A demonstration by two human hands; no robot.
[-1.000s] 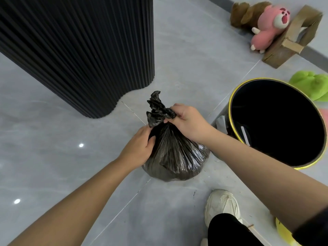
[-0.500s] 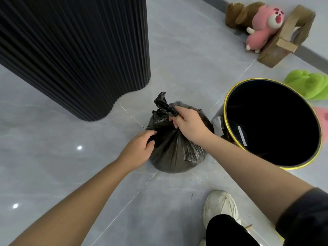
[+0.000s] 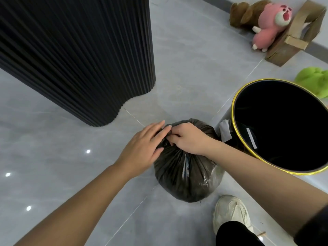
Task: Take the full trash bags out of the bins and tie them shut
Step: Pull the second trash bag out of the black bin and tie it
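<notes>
One bag (image 3: 186, 174) is out of the bin (image 3: 233, 110), set on the floor (image 3: 186, 68) at its 8 o'clock. The neck (image 3: 164, 143) is pinched by curled fingers of the right hand (image 3: 190, 139); straight, closed fingers of the left hand (image 3: 142, 148) are laid over it. Tying is judged unfinished

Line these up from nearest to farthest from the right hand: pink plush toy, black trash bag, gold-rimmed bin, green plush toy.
1. black trash bag: the right hand pinches its gathered neck.
2. gold-rimmed bin: just right of the bag.
3. green plush toy: beyond the bin, far right.
4. pink plush toy: farthest back, top right.
</notes>
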